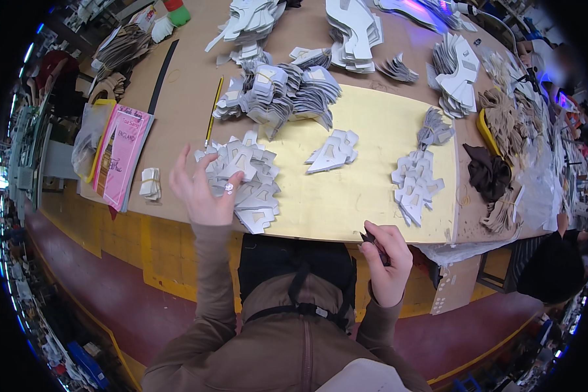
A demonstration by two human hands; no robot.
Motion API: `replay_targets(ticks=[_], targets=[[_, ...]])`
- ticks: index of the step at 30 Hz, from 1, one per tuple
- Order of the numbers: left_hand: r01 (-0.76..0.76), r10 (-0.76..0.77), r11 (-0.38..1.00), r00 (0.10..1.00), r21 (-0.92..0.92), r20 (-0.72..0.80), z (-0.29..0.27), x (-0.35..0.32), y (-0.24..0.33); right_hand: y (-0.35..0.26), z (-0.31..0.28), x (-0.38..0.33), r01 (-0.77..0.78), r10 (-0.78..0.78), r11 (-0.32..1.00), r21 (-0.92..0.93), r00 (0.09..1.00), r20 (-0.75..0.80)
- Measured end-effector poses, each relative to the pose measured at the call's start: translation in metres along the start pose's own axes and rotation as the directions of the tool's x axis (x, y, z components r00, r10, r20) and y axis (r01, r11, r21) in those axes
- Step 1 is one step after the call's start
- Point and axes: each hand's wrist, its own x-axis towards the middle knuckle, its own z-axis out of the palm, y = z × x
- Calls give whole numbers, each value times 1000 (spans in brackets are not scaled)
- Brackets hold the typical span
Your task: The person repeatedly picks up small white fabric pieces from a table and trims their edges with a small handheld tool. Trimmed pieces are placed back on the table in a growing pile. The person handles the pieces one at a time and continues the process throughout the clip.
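Note:
My left hand reaches over the near-left heap of grey-white cut pieces, fingers spread, thumb touching the pieces; I cannot tell if it grips one. My right hand sits at the table's front edge, fingers closed around a small dark tool. Both heaps lie on a yellow sheet on the brown worktable. A small pile of cut pieces lies mid-sheet and another pile to the right.
Larger stacks of cut pieces fill the table's far side. A pink booklet and a small bundle lie at the left. Dark brown fabric and tan pieces lie at the right. A long pencil lies by the sheet.

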Motion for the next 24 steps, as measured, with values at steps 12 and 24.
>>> replay_targets(ticks=[12,24], targets=[[131,63,839,941,-528,334,91,-22,97,-1,-1,-10,45,-45,999,-8,999,21],[673,375,375,518,-637,768,3,-27,83,1,-1,0,220,-219,973,-62,975,23]])
